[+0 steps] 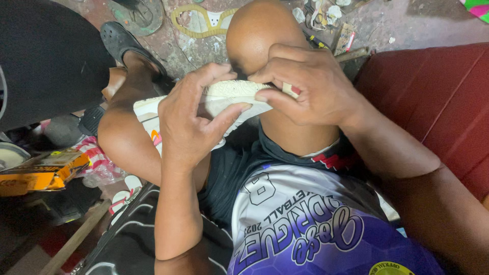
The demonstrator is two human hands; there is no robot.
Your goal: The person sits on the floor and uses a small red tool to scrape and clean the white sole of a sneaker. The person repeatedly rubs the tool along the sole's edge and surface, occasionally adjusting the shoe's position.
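The white shoe (224, 99) lies sole-up between both hands, resting against the raised knee (260, 30). The left hand (191, 119) curls around its side, thumb and fingers clamped on the sole. The right hand (305, 84) bends over the heel end, fingertips pinching the sole's edge.
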